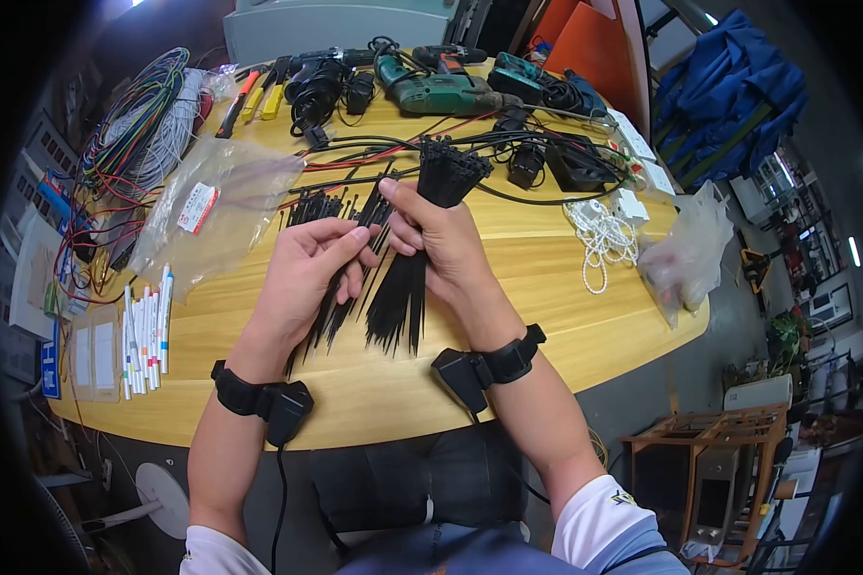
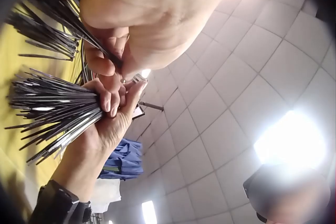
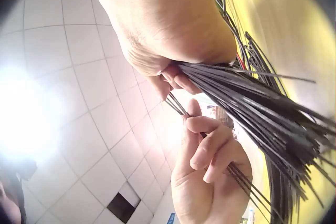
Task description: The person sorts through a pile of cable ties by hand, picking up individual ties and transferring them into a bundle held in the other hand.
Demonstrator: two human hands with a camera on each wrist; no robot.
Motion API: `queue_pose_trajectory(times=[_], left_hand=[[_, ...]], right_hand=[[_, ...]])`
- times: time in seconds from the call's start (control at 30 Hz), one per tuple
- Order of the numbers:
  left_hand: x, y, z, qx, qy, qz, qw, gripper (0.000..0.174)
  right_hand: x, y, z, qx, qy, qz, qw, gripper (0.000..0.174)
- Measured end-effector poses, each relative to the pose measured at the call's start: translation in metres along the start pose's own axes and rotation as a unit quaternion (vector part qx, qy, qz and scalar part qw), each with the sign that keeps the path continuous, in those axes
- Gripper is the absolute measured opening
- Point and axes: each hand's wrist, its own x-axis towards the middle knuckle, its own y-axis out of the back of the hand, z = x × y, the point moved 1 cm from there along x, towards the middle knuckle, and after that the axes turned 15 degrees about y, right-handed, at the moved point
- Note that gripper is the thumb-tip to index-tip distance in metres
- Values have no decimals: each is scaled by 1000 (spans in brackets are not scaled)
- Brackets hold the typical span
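My right hand [image 1: 446, 240] grips a thick bundle of black cable ties [image 1: 399, 302], with the heads fanned out above the fist and the tails pointing down. Beside it, my left hand [image 1: 307, 273] has its fingers curled round a few loose cable ties [image 3: 242, 181]. In the right wrist view these thin ties run up from the left hand [image 3: 210, 166] to the right fingertips. Behind the left hand, another pile of black cable ties [image 1: 314, 207] lies on the wooden table [image 1: 259, 412], partly hidden by that hand.
A clear plastic bag [image 1: 235, 187] and several markers [image 1: 147, 335] lie at left, near coiled wires [image 1: 153, 125]. Across the back are a green drill [image 1: 441, 93] and black cables [image 1: 374, 144]. At right sit a white beaded cord [image 1: 599, 244] and another plastic bag [image 1: 686, 254].
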Motion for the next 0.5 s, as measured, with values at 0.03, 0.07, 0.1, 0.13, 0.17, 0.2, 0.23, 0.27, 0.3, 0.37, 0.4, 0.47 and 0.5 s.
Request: queue_pose_trajectory(times=[0.03,0.07,0.1,0.13,0.17,0.2,0.23,0.27,0.3,0.37,0.4,0.47,0.5], left_hand=[[-1,0,1,-1,0,0,1000,24],[-1,-1,1,-3,1,1,1000,24],[-1,0,1,-4,4,-2,1000,24],[-1,0,0,-5,8,-5,1000,23],[-1,1,0,-6,11,-8,1000,23],[-1,1,0,-5,15,-8,1000,23],[-1,1,0,-4,18,-8,1000,23],[-1,1,1,-3,22,-7,1000,24],[-1,1,0,-10,19,-6,1000,24],[1,3,-1,-24,13,-3,1000,24],[1,3,-1,-23,11,-5,1000,24],[1,4,-1,-21,9,-9,1000,25],[1,4,-1,-21,10,-10,1000,24]], right_hand=[[0,0,-1,2,2,-5,1000,21],[0,0,-2,4,4,-10,1000,21],[0,-1,-2,7,2,-10,1000,20],[0,-2,-2,9,0,-10,1000,19],[-1,-3,-2,11,-2,-10,1000,19],[-1,-3,-2,12,0,-8,1000,18],[-1,-2,-2,13,2,-6,1000,18],[-1,-2,-1,14,4,-4,1000,18],[-1,-2,-2,12,4,-8,1000,18],[-1,-2,-3,8,4,-16,1000,19],[-1,-2,-3,6,5,-16,1000,19],[-1,-2,-4,3,7,-15,1000,19],[-1,-2,-4,5,11,-10,1000,19]])
